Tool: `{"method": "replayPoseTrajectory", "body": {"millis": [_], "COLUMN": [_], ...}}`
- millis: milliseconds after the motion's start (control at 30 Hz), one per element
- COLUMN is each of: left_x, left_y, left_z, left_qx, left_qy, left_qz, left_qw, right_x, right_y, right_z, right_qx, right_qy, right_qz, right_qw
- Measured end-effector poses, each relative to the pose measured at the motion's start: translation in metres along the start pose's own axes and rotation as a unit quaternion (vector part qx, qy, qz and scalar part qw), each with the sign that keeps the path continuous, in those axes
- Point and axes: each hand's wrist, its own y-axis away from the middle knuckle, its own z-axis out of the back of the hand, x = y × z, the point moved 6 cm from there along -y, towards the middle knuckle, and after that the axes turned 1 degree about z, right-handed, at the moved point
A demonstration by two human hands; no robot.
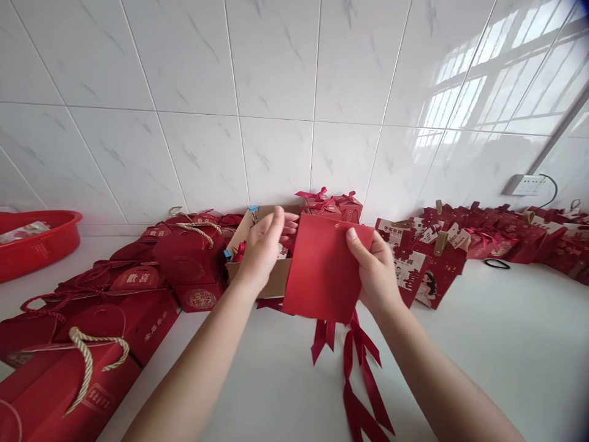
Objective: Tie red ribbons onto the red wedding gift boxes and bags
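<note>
My right hand [376, 270] grips a flat red paper piece [322, 270] by its upper right side, thumb on the near face. A small hole shows near its top edge; I cannot tell whether it is a card or a flattened bag. Just left of it my left hand [267, 245] is open, thumb up and fingers apart, holding nothing. Behind that hand stands an open cardboard box [276, 283] with red items inside, partly hidden. Dark red ribbons [352, 374] with notched ends lie on the white table [257, 374] below the red piece.
Red gift boxes [138, 325] with rope handles line the left side, near a red plastic basin [41, 248]. Ribboned red boxes [352, 209] stand by the tiled wall. Red gift bags [437, 270] crowd the right, with a black ring [497, 264] and a power strip [529, 184].
</note>
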Motion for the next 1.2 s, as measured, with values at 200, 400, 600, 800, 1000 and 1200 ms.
{"method": "replayPoseTrajectory", "body": {"millis": [200,400,600,800,1000,1200], "left_x": [0.056,0.077,0.079,0.078,0.075,0.067], "left_y": [-0.028,-0.026,-0.023,-0.023,-0.02,-0.016], "left_z": [0.038,0.026,0.026,0.025,0.023,0.021], "left_qx": [-0.039,0.115,0.178,0.162,0.18,0.194], "left_qy": [-0.327,-0.443,-0.477,-0.481,-0.481,-0.483], "left_qz": [0.111,0.164,0.188,0.168,0.171,0.165], "left_qw": [0.938,0.874,0.84,0.846,0.841,0.838], "right_x": [0.039,0.049,0.046,0.047,0.045,0.045], "right_y": [-0.008,-0.006,-0.001,0.001,0.001,0.001], "right_z": [0.029,0.033,0.026,0.026,0.025,0.024], "right_qx": [-0.09,-0.119,-0.103,-0.103,-0.094,-0.092], "right_qy": [0.06,0.051,0.054,0.049,0.055,0.058], "right_qz": [0.085,0.117,0.113,0.113,0.111,0.115], "right_qw": [0.99,0.985,0.987,0.987,0.988,0.987]}}
